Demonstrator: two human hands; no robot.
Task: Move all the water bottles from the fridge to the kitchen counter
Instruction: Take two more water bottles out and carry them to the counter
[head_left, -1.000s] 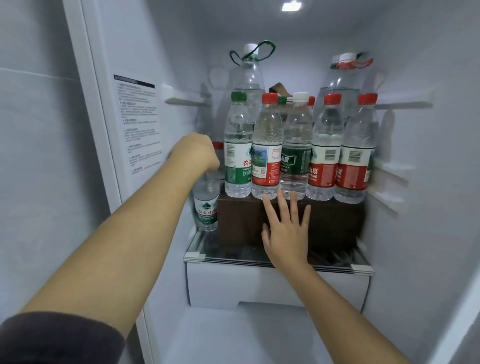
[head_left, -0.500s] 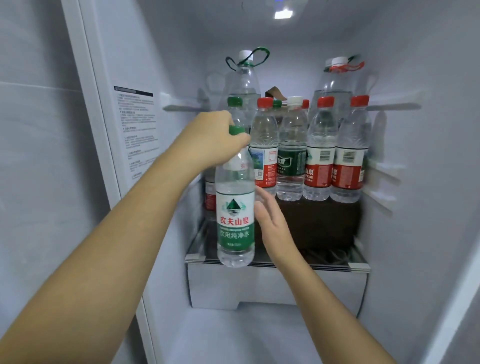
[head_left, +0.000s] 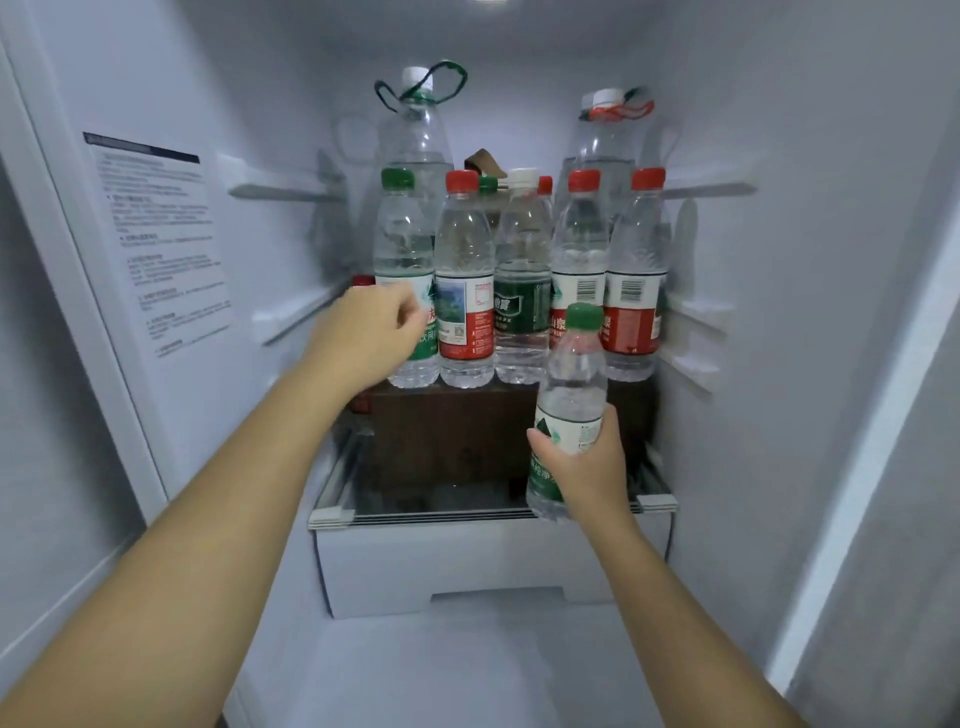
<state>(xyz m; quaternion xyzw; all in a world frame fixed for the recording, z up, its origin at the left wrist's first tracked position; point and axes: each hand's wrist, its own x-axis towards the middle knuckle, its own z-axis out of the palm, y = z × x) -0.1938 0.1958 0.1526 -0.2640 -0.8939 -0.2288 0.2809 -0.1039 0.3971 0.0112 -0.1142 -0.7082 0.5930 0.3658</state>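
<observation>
Inside the open fridge, a row of small water bottles stands on a dark brown box (head_left: 452, 431): a green-capped one (head_left: 402, 244), a red-capped one (head_left: 462, 260), a white-capped one with a dark green label (head_left: 522, 291) and two more red-capped ones (head_left: 579, 249). Two large handled bottles (head_left: 415, 135) stand behind them. My right hand (head_left: 587, 467) grips a green-capped bottle (head_left: 571, 384) by its lower body, upright, in front of the box. My left hand (head_left: 363, 332) is at the label of the leftmost bottle, fingers loosely curled, holding nothing. Behind that hand a red cap (head_left: 362, 280) peeks out.
The box sits on a glass shelf (head_left: 415, 512) above a white drawer (head_left: 467, 566). The fridge's side walls carry shelf rails (head_left: 280, 189), and a printed sticker (head_left: 156, 244) is on the left wall. The compartment is narrow.
The green-capped bottle went from my left hand to my right hand, which now holds it lower and further right. My left hand has gone back to the left end of the row.
</observation>
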